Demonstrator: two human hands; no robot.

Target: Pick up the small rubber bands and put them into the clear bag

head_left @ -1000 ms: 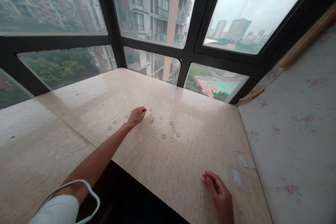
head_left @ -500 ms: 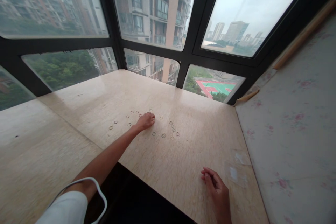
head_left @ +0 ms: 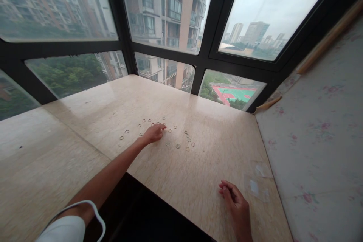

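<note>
Over the stone ledge, my left hand (head_left: 154, 133) reaches in among several small thin rings, its fingers drawn together in a pinch. One ring (head_left: 170, 131) lies just right of its fingertips, and another ring (head_left: 163, 118) is a little beyond them. What the pinch holds, if anything, is too small to make out. More rings lie to the left, such as this dark ring (head_left: 126, 131), and to the right, such as this pale ring (head_left: 193, 144). My right hand (head_left: 236, 204) rests near the ledge's front right with fingers curled and thumb against them; the inside of its grasp is hidden.
The pale marbled ledge (head_left: 176, 181) has a seam on its left side. Clear tape pieces (head_left: 254, 186) are stuck near the flowered wall (head_left: 314, 159). Dark window frames (head_left: 170, 51) border the back. A white cable (head_left: 96, 211) loops by my left arm.
My left hand has drawn back slightly to the left, and a ring now shows beside its fingertips. The right hand keeps its curled pose; the view has shifted a little.
</note>
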